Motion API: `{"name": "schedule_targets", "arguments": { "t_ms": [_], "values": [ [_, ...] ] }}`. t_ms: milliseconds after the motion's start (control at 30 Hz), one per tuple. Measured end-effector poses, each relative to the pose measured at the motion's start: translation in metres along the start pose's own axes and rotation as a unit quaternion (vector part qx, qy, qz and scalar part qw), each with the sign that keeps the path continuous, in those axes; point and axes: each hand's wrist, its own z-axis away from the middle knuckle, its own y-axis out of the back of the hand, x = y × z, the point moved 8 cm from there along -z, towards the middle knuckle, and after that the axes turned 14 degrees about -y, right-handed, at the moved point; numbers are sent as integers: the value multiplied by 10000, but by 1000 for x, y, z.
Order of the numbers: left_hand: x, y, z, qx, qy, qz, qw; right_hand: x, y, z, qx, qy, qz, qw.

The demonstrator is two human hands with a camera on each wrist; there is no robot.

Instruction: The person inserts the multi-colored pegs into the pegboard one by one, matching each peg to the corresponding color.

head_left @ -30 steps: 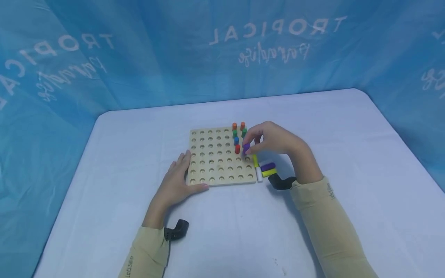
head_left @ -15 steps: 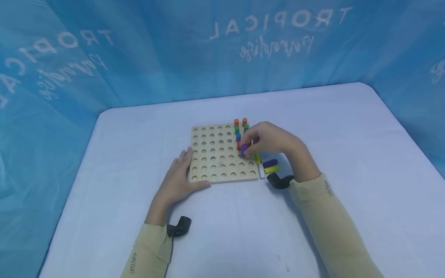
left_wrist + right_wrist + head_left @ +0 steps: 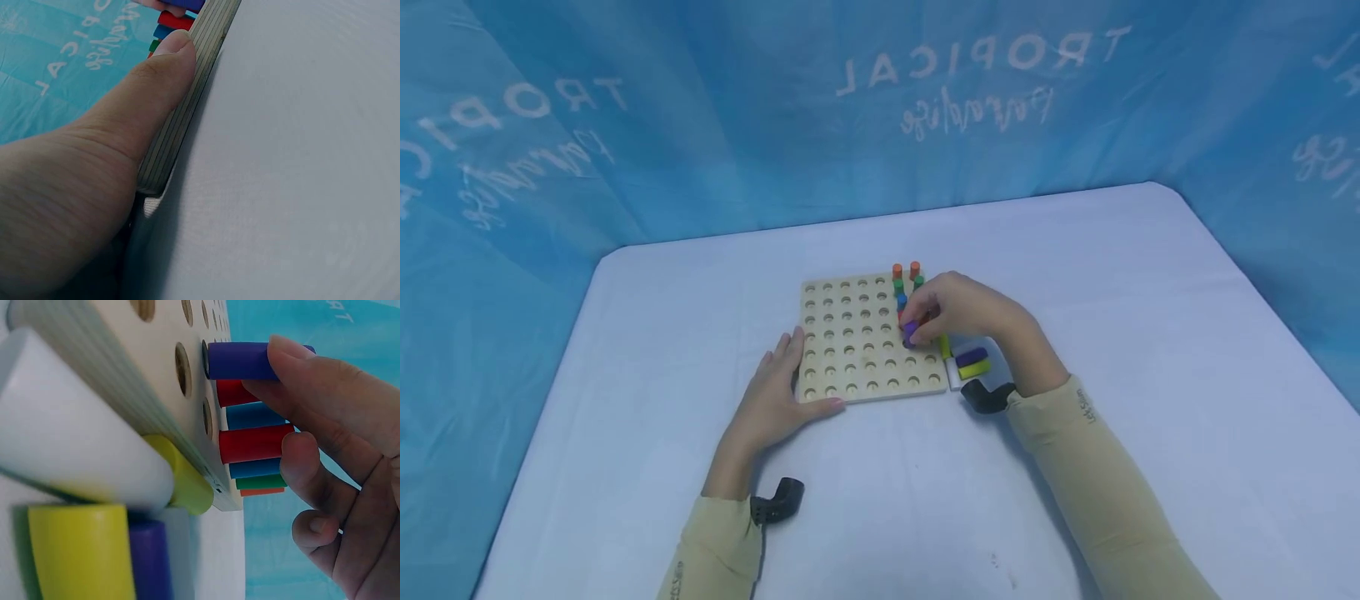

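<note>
1. Here's the right hand (image 3: pixel 951 308) pinching one purple peg (image 3: pixel 240 360), smooth, cylindrical, upright at a hole; seated or not, I can't tell.
2. The left hand (image 3: pixel 767 400), fingers extended, touches one pale wooden board (image 3: pixel 838 360), that peg well to its right.
3. Standing beyond: two red pegs (image 3: pixel 256 445), two blue pegs (image 3: pixel 255 468), two green pegs (image 3: pixel 898 287), two orange pegs (image 3: pixel 897 272).
4. Loose alongside: two yellow pegs (image 3: pixel 975 369), a second purple peg (image 3: pixel 972 358), at least one white peg (image 3: pixel 953 374).
</note>
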Motion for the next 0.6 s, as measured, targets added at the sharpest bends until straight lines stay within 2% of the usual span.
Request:
{"name": "schedule_targets", "arguments": {
  "t_ms": [600],
  "values": [
    [1, 1, 0, 34, -64, 17, 10000, -7, -3, 2, 38, 69, 249, 9997]
  ]
}}
